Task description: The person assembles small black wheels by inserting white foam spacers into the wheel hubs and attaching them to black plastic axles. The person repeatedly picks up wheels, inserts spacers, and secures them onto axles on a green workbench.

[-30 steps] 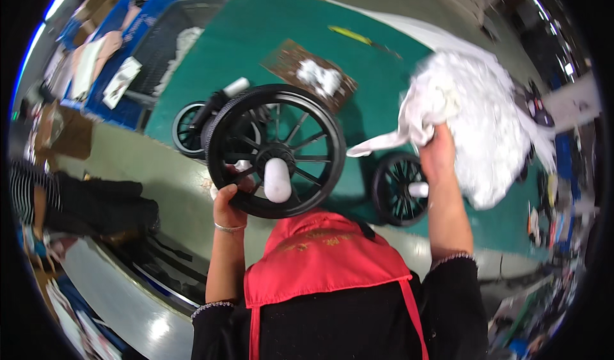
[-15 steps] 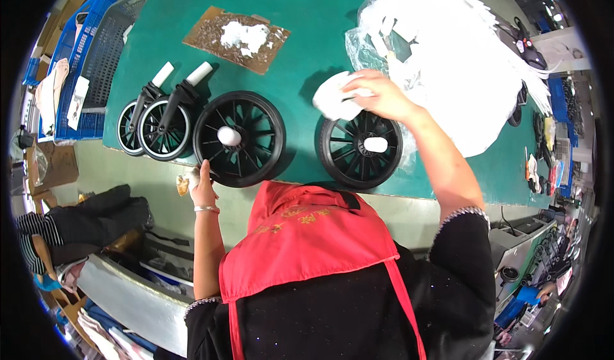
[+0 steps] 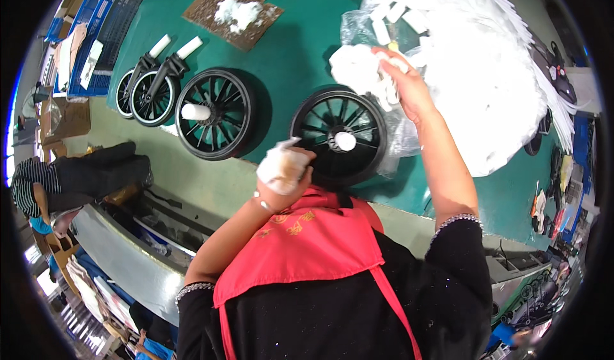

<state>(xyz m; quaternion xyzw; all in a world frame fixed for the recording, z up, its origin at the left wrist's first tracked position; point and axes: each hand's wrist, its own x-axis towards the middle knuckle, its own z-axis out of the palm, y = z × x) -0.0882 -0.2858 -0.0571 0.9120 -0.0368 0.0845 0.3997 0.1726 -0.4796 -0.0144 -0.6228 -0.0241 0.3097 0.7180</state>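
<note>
My right hand (image 3: 409, 82) grips a bunched white cloth (image 3: 355, 66) above the far edge of a black spoked wheel (image 3: 348, 165). A short white cylinder (image 3: 345, 141) stands out from that wheel's hub. At the wheel's near left side is my left hand (image 3: 288, 181), its fingers curled by the tyre. A stained white rag (image 3: 280, 167) bunches over this hand; the fingertips are partly hidden. To the left stands a second black wheel (image 3: 220, 133) with a white cylinder (image 3: 196, 112) at its hub, touched by neither hand.
Two smaller wheels on black forks (image 3: 153, 98) stand at the left. Behind them lies brown cardboard (image 3: 262, 31) with a white clump (image 3: 236, 13). A large white plastic bag (image 3: 480, 85) and several white cylinders (image 3: 416, 21) lie right. Blue crates (image 3: 115, 40) stand beyond the green table (image 3: 300, 46).
My left hand has moved right, from the left wheel to the right wheel. My right hand and its cloth have shifted slightly rightward. The view has shifted, and the right wheel is turned differently.
</note>
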